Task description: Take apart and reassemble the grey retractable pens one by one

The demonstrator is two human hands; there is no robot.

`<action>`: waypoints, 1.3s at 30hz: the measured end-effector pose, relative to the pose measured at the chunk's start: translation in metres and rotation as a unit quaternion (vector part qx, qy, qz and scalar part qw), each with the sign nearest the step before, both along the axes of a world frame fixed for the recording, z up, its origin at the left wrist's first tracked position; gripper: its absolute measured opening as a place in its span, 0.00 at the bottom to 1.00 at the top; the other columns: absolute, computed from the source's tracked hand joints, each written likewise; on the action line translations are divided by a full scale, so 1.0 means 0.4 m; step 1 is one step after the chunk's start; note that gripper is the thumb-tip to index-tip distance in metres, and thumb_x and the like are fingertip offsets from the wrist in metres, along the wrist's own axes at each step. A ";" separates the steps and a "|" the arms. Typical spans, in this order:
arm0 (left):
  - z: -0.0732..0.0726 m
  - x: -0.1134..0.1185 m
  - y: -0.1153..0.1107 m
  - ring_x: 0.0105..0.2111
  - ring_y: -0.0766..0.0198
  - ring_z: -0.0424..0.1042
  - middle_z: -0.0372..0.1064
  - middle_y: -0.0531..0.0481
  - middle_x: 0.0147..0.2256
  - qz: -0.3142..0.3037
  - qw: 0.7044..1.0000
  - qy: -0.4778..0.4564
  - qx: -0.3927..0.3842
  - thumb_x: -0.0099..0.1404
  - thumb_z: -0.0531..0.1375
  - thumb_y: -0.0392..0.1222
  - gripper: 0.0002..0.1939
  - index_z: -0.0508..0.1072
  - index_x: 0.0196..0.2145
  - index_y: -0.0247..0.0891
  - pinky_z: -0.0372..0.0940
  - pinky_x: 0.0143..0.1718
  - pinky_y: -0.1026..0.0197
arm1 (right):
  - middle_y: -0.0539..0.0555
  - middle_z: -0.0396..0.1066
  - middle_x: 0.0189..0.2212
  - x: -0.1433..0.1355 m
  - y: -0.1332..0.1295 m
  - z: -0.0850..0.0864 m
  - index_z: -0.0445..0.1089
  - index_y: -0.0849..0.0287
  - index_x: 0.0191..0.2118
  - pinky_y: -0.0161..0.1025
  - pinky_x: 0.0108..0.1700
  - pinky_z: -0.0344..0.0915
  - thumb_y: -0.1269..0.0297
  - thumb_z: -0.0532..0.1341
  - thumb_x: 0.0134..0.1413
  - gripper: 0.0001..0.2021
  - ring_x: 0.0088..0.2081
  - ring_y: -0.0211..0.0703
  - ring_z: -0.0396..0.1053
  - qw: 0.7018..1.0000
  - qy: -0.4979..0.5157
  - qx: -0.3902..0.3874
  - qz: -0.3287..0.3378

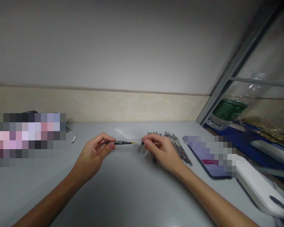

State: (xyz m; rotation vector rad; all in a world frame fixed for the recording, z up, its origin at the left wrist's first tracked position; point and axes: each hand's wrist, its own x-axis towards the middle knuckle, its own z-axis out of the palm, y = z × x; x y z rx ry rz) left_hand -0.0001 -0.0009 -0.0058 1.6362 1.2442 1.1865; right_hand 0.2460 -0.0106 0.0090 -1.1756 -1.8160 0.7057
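Observation:
A slim pen point(123, 142) is stretched level between my two hands, just above the grey table. Its left part is dark grey, then comes a thin black length, a yellow bit and a clear stretch at the right. My left hand point(94, 154) pinches the dark end between thumb and fingers. The clear end is pinched by my right hand point(162, 149), whose fingers hide the tip. Several dark pens point(180, 148) lie side by side on the table, just behind and right of my right hand, which partly covers them.
The grey table point(123, 195) meets a wall at the back. At right lie a phone point(210, 160) and a white rounded device point(260, 186). Beyond a metal frame stands a plastic bottle point(229, 108) with a green label. A white cable end point(74, 137) lies at back left, near a blurred-out area.

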 end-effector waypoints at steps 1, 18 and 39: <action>0.003 0.001 0.000 0.30 0.65 0.69 0.70 0.50 0.27 0.005 1.000 0.002 0.000 0.56 0.62 0.48 0.12 0.70 0.33 0.37 0.62 0.31 0.66 | 0.50 0.70 0.26 0.002 0.001 0.001 0.73 0.58 0.41 0.31 0.25 0.58 0.57 0.61 0.53 0.13 0.25 0.35 0.64 1.000 0.010 0.011 0.006; 0.004 -0.004 0.002 0.30 0.64 0.71 0.72 0.49 0.28 -0.004 0.999 -0.043 -0.030 0.55 0.63 0.48 0.13 0.70 0.33 0.37 0.63 0.32 0.65 | 0.49 0.69 0.23 0.001 -0.007 0.016 0.73 0.58 0.36 0.32 0.27 0.59 0.61 0.61 0.54 0.08 0.24 0.35 0.65 0.996 -0.057 0.056 0.042; 0.027 0.024 -0.055 0.34 0.60 0.70 0.73 0.48 0.30 0.028 0.970 0.118 0.212 0.59 0.57 0.37 0.05 0.73 0.28 0.41 0.64 0.38 0.60 | 0.46 0.61 0.14 -0.002 0.010 -0.007 0.63 0.63 0.21 0.28 0.17 0.47 0.63 0.65 0.44 0.11 0.15 0.28 0.54 0.866 0.303 -0.383 0.108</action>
